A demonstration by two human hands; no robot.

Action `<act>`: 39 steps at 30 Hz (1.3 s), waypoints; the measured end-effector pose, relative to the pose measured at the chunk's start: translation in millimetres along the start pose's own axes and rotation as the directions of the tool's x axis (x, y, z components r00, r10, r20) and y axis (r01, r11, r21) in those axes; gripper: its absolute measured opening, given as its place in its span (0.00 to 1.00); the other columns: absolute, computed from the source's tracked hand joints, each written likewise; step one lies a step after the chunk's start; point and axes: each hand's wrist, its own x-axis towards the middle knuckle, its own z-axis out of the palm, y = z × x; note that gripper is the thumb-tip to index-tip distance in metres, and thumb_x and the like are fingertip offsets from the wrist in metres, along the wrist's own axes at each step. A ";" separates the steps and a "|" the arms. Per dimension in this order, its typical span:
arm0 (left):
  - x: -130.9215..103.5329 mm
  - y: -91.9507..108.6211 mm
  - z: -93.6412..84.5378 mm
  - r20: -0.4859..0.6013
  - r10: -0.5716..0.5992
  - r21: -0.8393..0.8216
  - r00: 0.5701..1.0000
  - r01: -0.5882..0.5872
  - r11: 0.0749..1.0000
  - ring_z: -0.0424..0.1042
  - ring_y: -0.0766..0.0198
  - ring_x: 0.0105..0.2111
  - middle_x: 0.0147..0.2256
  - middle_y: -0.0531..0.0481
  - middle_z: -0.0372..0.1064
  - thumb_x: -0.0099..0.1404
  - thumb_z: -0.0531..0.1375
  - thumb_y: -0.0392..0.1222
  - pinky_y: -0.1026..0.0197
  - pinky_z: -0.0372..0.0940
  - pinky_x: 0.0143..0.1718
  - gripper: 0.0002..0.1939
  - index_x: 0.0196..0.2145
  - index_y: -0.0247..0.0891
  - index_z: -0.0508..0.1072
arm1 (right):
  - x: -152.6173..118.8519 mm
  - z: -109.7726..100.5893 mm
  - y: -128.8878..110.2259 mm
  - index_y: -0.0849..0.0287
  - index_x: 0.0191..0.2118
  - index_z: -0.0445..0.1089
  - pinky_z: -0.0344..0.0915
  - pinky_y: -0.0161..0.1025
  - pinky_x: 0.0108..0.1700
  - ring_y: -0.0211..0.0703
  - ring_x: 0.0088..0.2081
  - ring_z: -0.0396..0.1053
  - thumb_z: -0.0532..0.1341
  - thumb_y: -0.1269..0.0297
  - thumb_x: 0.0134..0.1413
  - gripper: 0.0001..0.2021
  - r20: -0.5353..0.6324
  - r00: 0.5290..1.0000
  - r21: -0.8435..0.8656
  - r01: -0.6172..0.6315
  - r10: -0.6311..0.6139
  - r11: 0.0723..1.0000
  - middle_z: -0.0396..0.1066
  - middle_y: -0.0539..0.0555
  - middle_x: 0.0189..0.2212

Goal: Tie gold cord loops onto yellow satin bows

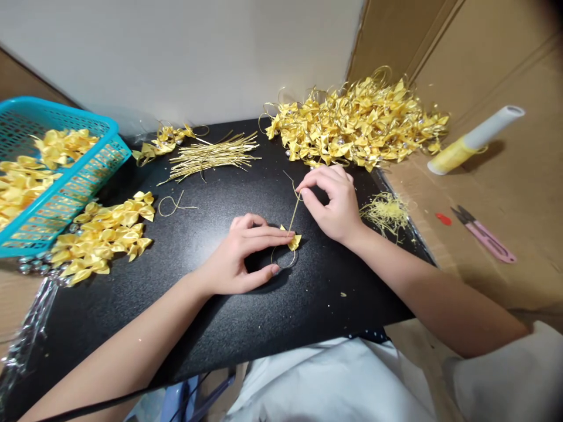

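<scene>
Near the middle of the black table, my left hand [246, 252] presses a small yellow ribbon bow [296, 241] down with its fingertips. The thumb rests at a thin gold cord loop [288, 267] that hangs from the bow. Up and to the right, my right hand [332, 199] pinches a gold cord [295, 212] between thumb and index finger. That cord runs taut from the bow, and its loose end sticks out beyond the pinch. Part of the bow is hidden under my left fingers.
A blue basket [103, 138] of yellow bows stands left, beside loose bows [127, 220]. Gold cords [213, 155] lie behind my hands. Finished-looking looped bows [356, 126] heap at the back right. Cord scraps [387, 212], pink thread snips [486, 237] and a white tube [492, 126] are right.
</scene>
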 end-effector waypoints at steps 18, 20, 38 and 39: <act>20.7 12.2 8.6 -0.240 -0.209 -0.070 0.948 0.198 0.978 0.67 0.62 0.36 0.34 0.51 0.74 0.63 0.63 0.41 0.57 0.60 0.41 0.05 0.35 0.39 0.78 | -1.7 2.4 -4.5 0.55 0.28 0.70 0.55 0.46 0.49 0.45 0.43 0.68 0.56 0.66 0.57 0.08 -0.008 1.000 0.044 0.024 -0.024 0.999 0.75 0.49 0.33; 21.3 12.1 8.6 -0.220 -0.209 -0.067 0.953 0.199 0.978 0.66 0.62 0.35 0.32 0.51 0.74 0.63 0.62 0.40 0.57 0.59 0.41 0.05 0.32 0.39 0.77 | -1.6 2.5 -4.2 0.55 0.28 0.70 0.55 0.46 0.49 0.45 0.42 0.68 0.57 0.66 0.57 0.08 -0.014 0.999 0.045 0.030 -0.030 0.999 0.75 0.49 0.33; 22.3 12.3 6.8 -0.266 -0.147 0.013 0.953 0.156 0.988 0.65 0.61 0.35 0.32 0.50 0.69 0.61 0.62 0.39 0.56 0.59 0.41 0.06 0.36 0.36 0.75 | 0.0 0.7 -2.0 0.54 0.29 0.70 0.55 0.46 0.48 0.47 0.43 0.67 0.55 0.65 0.58 0.09 -0.007 1.000 0.017 0.022 -0.022 1.000 0.75 0.49 0.34; 22.9 12.6 7.2 -0.251 -0.153 0.009 0.956 0.161 0.987 0.65 0.61 0.35 0.32 0.50 0.70 0.61 0.62 0.41 0.56 0.59 0.40 0.06 0.36 0.37 0.75 | -0.1 0.8 -2.4 0.54 0.29 0.70 0.55 0.46 0.48 0.47 0.43 0.67 0.55 0.65 0.58 0.09 -0.005 1.000 0.016 0.021 -0.021 1.000 0.75 0.49 0.34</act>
